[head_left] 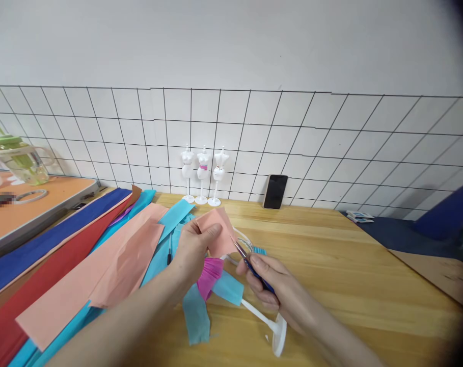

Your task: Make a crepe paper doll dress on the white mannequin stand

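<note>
My left hand [193, 252] pinches a small piece of peach crepe paper [219, 229] between thumb and fingers. In my right hand [267, 278] is a pair of scissors [249, 261] with dark blue handles, its blade tips at the paper's right edge. Below my hands a white mini dress form [260, 313] lies on its side, its round base toward me. Pleated magenta paper [210, 275] and pieces of light blue crepe paper [196, 313] lie at its upper end, partly hidden by my hands.
Long strips of peach [82, 270], red [59, 275] and blue crepe paper cover the left side. Three small white dress forms [202, 173] stand by the tiled wall, near a phone [276, 191] leaning on it. A green-lidded bottle [23, 158] stands on an orange surface at far left.
</note>
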Motion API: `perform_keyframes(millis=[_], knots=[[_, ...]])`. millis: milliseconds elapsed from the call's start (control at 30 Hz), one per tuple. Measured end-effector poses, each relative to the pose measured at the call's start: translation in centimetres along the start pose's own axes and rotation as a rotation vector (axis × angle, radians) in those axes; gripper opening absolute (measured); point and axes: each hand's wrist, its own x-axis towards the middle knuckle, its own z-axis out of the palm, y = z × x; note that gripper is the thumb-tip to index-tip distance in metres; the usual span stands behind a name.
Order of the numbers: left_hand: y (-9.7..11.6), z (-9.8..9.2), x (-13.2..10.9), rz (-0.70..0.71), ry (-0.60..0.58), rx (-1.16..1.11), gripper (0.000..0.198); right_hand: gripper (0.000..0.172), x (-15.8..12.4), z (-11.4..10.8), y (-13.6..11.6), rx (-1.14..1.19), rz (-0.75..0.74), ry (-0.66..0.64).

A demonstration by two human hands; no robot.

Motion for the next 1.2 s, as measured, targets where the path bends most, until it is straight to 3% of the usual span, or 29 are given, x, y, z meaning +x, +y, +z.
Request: perform_keyframes(millis=[367, 1200], knots=[[-0.6, -0.2, 0.0, 0.016, -0.037, 0.101, 0.019, 0.049, 0.4, 0.3, 0.3, 0.075, 0.01, 0.035], [0.0, 0.1, -0.3, 0.038, 0.025, 0.288, 0.023, 0.043, 0.5, 0.9, 1.5, 0.205, 0.029, 0.008]])
